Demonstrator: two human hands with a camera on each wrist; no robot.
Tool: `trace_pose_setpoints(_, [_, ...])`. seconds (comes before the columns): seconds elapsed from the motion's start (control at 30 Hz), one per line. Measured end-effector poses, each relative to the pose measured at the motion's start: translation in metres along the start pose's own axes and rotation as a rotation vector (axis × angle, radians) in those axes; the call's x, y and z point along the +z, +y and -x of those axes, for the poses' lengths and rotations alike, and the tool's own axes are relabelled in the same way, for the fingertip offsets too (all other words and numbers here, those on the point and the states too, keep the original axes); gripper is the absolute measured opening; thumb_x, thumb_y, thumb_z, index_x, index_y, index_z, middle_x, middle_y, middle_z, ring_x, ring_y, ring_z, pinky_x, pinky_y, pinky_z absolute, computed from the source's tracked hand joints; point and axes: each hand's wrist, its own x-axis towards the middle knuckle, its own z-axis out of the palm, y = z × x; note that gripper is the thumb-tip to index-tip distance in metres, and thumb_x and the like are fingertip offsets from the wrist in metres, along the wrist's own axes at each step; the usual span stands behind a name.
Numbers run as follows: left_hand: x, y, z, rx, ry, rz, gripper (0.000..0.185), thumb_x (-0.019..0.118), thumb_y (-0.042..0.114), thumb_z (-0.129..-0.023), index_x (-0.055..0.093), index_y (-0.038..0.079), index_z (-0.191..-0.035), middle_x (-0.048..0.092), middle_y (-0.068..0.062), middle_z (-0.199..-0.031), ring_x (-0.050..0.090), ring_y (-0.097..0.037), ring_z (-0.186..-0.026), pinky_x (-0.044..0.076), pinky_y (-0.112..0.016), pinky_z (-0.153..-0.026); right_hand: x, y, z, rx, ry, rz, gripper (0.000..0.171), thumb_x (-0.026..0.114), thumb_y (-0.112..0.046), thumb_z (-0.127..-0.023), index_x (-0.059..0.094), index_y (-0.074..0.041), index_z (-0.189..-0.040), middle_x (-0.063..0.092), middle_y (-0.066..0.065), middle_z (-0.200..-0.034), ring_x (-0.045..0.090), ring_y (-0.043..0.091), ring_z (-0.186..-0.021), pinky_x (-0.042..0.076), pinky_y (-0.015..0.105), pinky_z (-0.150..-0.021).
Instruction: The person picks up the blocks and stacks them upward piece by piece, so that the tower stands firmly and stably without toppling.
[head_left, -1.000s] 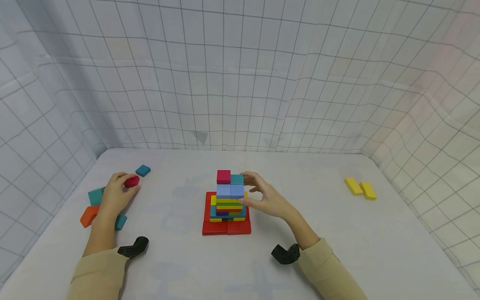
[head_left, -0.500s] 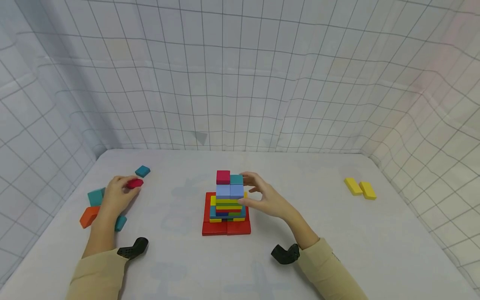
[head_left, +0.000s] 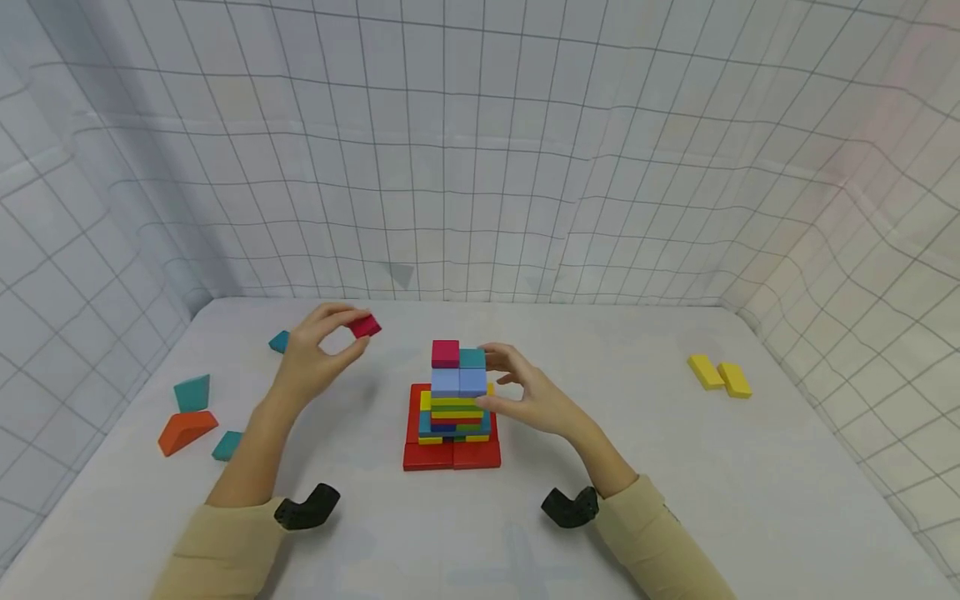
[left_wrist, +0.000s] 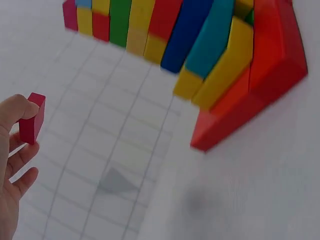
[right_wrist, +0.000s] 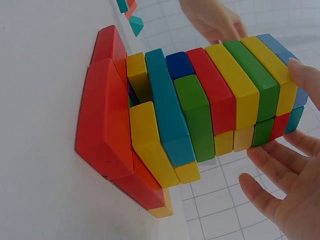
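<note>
My left hand (head_left: pixel 309 360) is raised above the table, left of the tower, pinching a small crimson block (head_left: pixel 365 326) between thumb and fingertips. In the left wrist view the same crimson block (left_wrist: pixel 33 119) is held by its edges. A tower of colored wooden blocks (head_left: pixel 459 383) stands mid-table on red base blocks (head_left: pixel 429 456). Its top row shows a crimson block (head_left: pixel 446 353) beside a teal one (head_left: pixel 472 358). My right hand (head_left: pixel 534 398) holds the tower's upper right side, thumb in front and fingers behind. The right wrist view shows its thumb (right_wrist: pixel 305 77) against the upper blocks.
At the left lie teal blocks (head_left: pixel 192 393), an orange block (head_left: pixel 186 432) and a blue block (head_left: pixel 279 341), partly covered by my left hand. Two yellow blocks (head_left: pixel 707 372) lie at the right. White gridded cloth (head_left: pixel 480 167) surrounds the table.
My left hand has lifted the crimson block off the table and carried it right, toward the tower. The orange and teal blocks show more fully. My right hand stays at the tower.
</note>
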Motion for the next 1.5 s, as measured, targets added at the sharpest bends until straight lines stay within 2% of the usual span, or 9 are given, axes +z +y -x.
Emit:
trace_pose_setpoints(0.1, [0.016, 0.026, -0.011, 0.043, -0.07, 0.049, 0.035, 0.071, -0.006, -0.073, 0.065, 0.0, -0.108, 0.059, -0.012, -0.106, 0.053, -0.021, -0.098, 0.042, -0.008, -0.081, -0.002, -0.013, 0.002, -0.003, -0.005, 0.013, 0.059, 0.062, -0.007, -0.085, 0.031, 0.0, -0.134, 0.046, 0.017, -0.129, 0.044, 0.029, -0.118, 0.041, 0.043, -0.094])
trace_pose_setpoints(0.23, [0.033, 0.059, -0.021, 0.066, -0.142, 0.137, 0.034, 0.071, -0.003, -0.075, 0.064, 0.001, -0.109, 0.058, -0.011, -0.107, 0.053, -0.022, -0.1, 0.047, -0.016, -0.081, -0.002, -0.016, 0.002, -0.007, -0.009, 0.011, 0.058, 0.062, -0.007, -0.085, 0.031, 0.0, -0.134, 0.046, 0.017, -0.129, 0.044, 0.028, -0.118, 0.041, 0.04, -0.093])
trace_pose_setpoints(0.43, [0.057, 0.079, -0.028, 0.11, -0.248, 0.267, 0.032, 0.069, -0.004, -0.076, 0.063, -0.002, -0.108, 0.057, -0.014, -0.108, 0.053, -0.025, -0.101, 0.051, -0.025, -0.081, 0.0, 0.012, -0.004, -0.025, -0.011, -0.006, 0.063, 0.063, -0.01, -0.085, 0.029, -0.007, -0.137, 0.045, 0.011, -0.132, 0.043, 0.024, -0.121, 0.039, 0.048, -0.095])
trace_pose_setpoints(0.57, [0.068, 0.075, -0.028, 0.124, -0.304, 0.29, 0.031, 0.069, 0.0, -0.078, 0.064, 0.0, -0.108, 0.056, -0.011, -0.109, 0.053, -0.023, -0.101, 0.053, -0.033, -0.078, 0.0, 0.023, -0.004, -0.057, -0.006, -0.007, 0.064, 0.065, -0.017, -0.085, 0.029, -0.013, -0.138, 0.046, 0.005, -0.132, 0.043, 0.019, -0.121, 0.039, 0.051, -0.094])
trace_pose_setpoints(0.77, [0.072, 0.075, -0.028, 0.113, -0.323, 0.28, 0.028, 0.069, 0.001, -0.079, 0.065, 0.0, -0.107, 0.056, -0.011, -0.108, 0.052, -0.025, -0.101, 0.052, -0.035, -0.08, 0.0, 0.024, -0.003, -0.075, -0.002, -0.014, 0.064, 0.065, -0.025, -0.085, 0.03, -0.015, -0.138, 0.046, 0.003, -0.132, 0.043, 0.018, -0.121, 0.039, 0.052, -0.093])
trace_pose_setpoints(1.07, [0.07, 0.073, -0.026, -0.041, -0.402, 0.314, 0.028, 0.067, 0.006, -0.082, 0.064, 0.002, -0.11, 0.056, -0.01, -0.111, 0.052, -0.024, -0.104, 0.052, -0.034, -0.082, 0.0, 0.021, -0.003, -0.039, -0.013, -0.015, 0.065, 0.065, -0.012, -0.085, 0.028, -0.012, -0.138, 0.044, 0.007, -0.134, 0.042, 0.02, -0.123, 0.038, 0.052, -0.094])
trace_pose_setpoints(1.17, [0.069, 0.072, -0.026, -0.049, -0.415, 0.322, 0.029, 0.067, 0.005, -0.081, 0.064, 0.003, -0.11, 0.057, -0.01, -0.112, 0.052, -0.024, -0.105, 0.051, -0.033, -0.082, 0.0, 0.016, -0.003, -0.023, -0.015, -0.005, 0.065, 0.064, -0.008, -0.084, 0.027, -0.008, -0.138, 0.043, 0.011, -0.135, 0.041, 0.024, -0.123, 0.038, 0.05, -0.095])
trace_pose_setpoints(1.37, [0.069, 0.069, -0.024, -0.049, -0.419, 0.335, 0.031, 0.068, 0.005, -0.08, 0.064, 0.004, -0.111, 0.058, -0.01, -0.112, 0.052, -0.023, -0.106, 0.051, -0.031, -0.082, -0.003, -0.013, 0.003, -0.016, -0.02, 0.006, 0.062, 0.062, -0.006, -0.085, 0.028, 0.0, -0.136, 0.043, 0.017, -0.133, 0.042, 0.028, -0.122, 0.04, 0.044, -0.094])
trace_pose_setpoints(1.5, [0.068, 0.067, -0.022, -0.085, -0.42, 0.348, 0.032, 0.069, 0.009, -0.081, 0.063, 0.007, -0.112, 0.059, -0.007, -0.114, 0.053, -0.021, -0.106, 0.051, -0.031, -0.082, -0.004, -0.018, 0.004, -0.027, -0.017, 0.004, 0.061, 0.062, -0.006, -0.085, 0.029, 0.001, -0.135, 0.044, 0.018, -0.132, 0.042, 0.03, -0.121, 0.04, 0.048, -0.094])
